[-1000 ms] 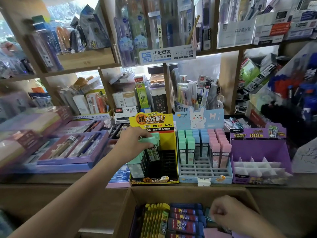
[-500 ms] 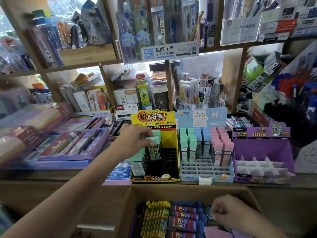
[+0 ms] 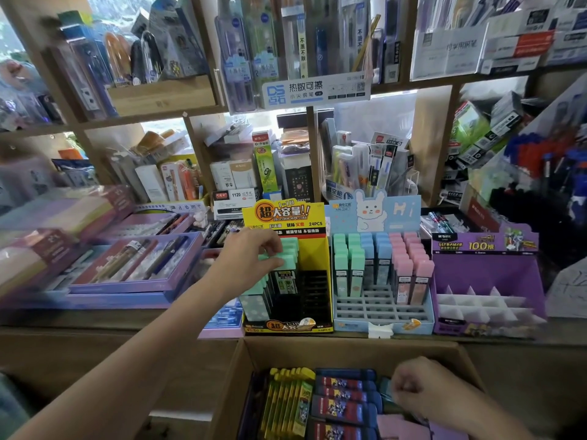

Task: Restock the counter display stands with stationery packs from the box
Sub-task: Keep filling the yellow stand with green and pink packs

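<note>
My left hand reaches over the counter and pinches the mint-green cap of a lead pack standing in the yellow display stand, whose left rows hold several green-capped packs. My right hand is down in the cardboard box, fingers curled at a teal pack by the box's right side; whether it grips the pack is hidden. The box holds yellow packs, dark blue packs and pink ones.
Right of the yellow stand are a light-blue bunny stand with green, blue and pink packs and free front slots, and a purple stand with white dividers. Purple pen gift boxes lie on the left. Crowded wooden shelves rise behind.
My left hand has stayed on the green-capped pack in the yellow stand. My right hand remains in the box, shifted slightly. The view has tilted a little.
</note>
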{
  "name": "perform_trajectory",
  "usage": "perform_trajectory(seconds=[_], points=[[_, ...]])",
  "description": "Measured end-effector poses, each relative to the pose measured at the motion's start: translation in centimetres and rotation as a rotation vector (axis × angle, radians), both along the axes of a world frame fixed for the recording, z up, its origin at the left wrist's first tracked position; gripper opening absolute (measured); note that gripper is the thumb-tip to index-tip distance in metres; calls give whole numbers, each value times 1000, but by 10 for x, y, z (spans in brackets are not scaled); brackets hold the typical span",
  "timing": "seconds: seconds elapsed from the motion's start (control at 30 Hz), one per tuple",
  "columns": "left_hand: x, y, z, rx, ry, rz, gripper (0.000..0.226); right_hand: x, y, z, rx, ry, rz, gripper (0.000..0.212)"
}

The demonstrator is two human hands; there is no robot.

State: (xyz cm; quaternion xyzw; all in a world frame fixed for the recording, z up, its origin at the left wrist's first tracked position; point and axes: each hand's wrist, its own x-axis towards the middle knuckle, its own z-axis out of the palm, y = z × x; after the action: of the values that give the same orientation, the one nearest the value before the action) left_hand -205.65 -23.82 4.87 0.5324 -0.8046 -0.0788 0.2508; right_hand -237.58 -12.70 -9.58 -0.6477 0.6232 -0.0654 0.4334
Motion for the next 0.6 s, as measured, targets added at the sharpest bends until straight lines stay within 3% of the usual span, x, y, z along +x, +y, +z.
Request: perform_trajectory(seconds=[0.37, 0.47, 0.6], points=[[-4, 6, -2, -51, -30, 37, 4, 4, 4, 8, 3, 35, -11, 7], [-8, 19, -1, -97, -75, 59, 10, 7, 8, 12, -26, 49, 2, 9], [-26, 58, -11, -186, 42, 23, 6, 9, 16, 14, -114, 45, 26, 8]])
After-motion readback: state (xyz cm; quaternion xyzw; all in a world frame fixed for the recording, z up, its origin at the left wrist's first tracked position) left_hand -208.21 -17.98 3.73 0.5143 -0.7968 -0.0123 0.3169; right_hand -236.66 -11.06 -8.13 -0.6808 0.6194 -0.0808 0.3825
